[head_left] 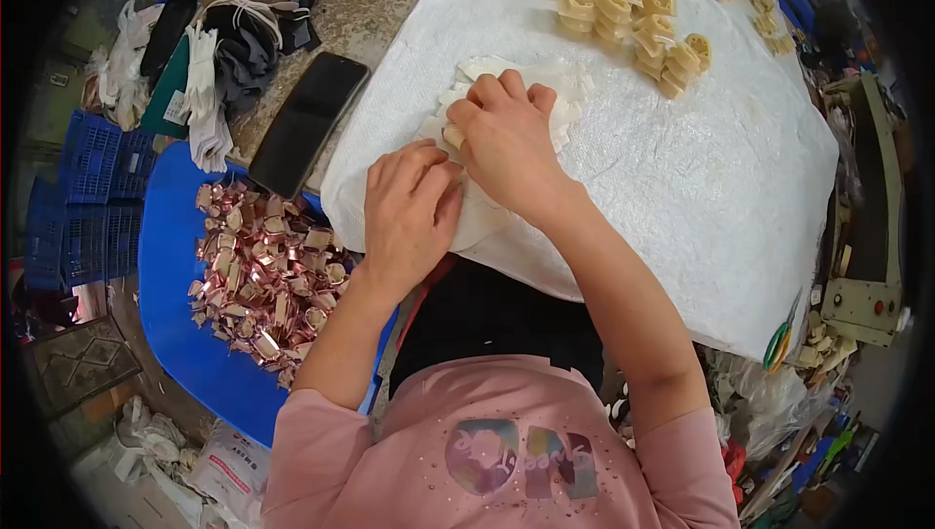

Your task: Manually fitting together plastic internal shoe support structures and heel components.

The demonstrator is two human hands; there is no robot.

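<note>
My right hand (pixel 511 144) is closed, its fingers curled down over a crumpled white cloth (pixel 567 100) on the white-covered table (pixel 721 207). Under its thumb side shows a bit of a small cream-coloured piece (pixel 453 135), mostly hidden by the fingers. Close beside it, at the near left edge of the table, my left hand (pixel 409 207) has its fingers bent and together, next to the cloth; what they hold, if anything, is hidden. Several cream moulded parts (pixel 612 15) stand in a cluster beyond my hands, toward the far side of the table.
A blue bin (pixel 170 276) at the left holds many pinkish metallic parts (pixel 268 276). A black phone (pixel 310 125) lies above it beside white gloves (pixel 202 71). Scissors with green and orange handles (pixel 777 347) hang at the right edge. Blue crates (pixel 93 159) stand far left.
</note>
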